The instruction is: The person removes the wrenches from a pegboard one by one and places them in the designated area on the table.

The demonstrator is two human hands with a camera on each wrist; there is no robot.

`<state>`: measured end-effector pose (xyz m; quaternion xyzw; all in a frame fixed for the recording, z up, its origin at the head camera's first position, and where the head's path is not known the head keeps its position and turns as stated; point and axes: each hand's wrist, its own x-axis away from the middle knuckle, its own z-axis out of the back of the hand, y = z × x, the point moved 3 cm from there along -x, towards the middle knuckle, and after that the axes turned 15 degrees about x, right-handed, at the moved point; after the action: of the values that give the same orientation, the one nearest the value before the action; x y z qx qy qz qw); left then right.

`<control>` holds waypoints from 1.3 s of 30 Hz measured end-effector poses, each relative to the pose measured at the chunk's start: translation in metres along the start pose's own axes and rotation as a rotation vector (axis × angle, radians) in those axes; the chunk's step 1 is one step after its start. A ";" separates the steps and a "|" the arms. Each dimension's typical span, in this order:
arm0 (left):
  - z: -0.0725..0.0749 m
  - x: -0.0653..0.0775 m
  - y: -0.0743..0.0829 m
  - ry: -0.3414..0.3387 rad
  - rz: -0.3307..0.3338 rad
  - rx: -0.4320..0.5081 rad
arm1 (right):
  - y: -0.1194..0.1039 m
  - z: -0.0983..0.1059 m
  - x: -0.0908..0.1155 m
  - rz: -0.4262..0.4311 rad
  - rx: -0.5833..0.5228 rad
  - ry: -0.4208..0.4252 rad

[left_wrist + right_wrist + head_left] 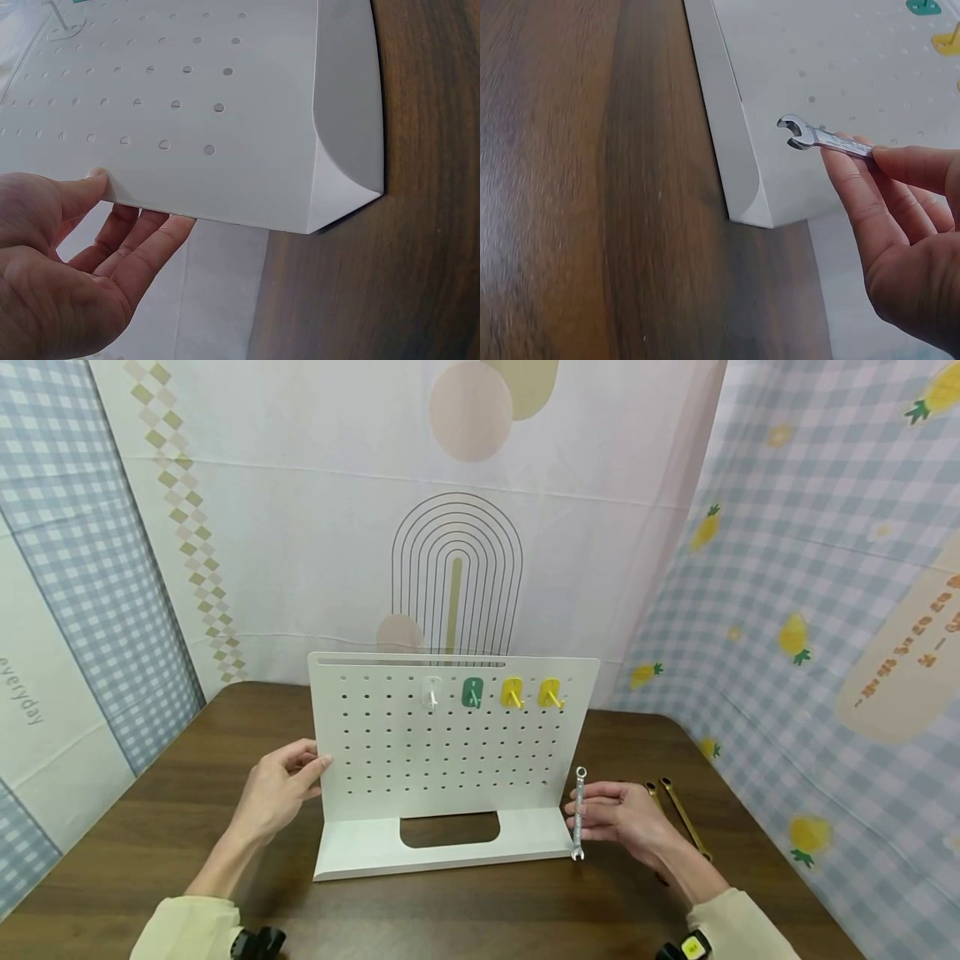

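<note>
A white pegboard (450, 743) stands upright on its base, with a white hook (431, 692), a green hook (472, 693) and two yellow hooks (513, 693) in a row near its top. At its left edge, my left hand (281, 789) pinches the board, thumb on the front and fingers behind, as the left wrist view shows. My right hand (626, 818) holds a small silver combination wrench (578, 814) between thumb and fingers, beside the board's lower right corner. The wrench's open end (796, 132) points down in the head view, with its ring end up.
Gold-coloured wrenches (686, 818) lie on the brown wooden table (525, 910) behind and right of my right hand, which partly hides them. Patterned cloth (322, 527) hangs behind the table and along both sides. The pegboard's base has a wide cutout (450, 831).
</note>
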<state>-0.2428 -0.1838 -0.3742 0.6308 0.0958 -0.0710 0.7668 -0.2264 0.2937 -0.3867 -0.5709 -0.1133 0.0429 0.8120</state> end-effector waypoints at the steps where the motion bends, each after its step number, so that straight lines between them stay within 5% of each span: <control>1: 0.000 0.000 0.000 0.000 0.002 -0.001 | 0.001 0.001 0.000 -0.001 -0.001 0.002; 39: 0.000 0.001 0.001 -0.003 0.004 -0.008 | 0.030 0.044 0.004 -0.088 0.066 0.050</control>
<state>-0.2419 -0.1838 -0.3731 0.6277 0.0937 -0.0697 0.7697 -0.2312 0.3455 -0.3996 -0.5394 -0.1166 -0.0032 0.8340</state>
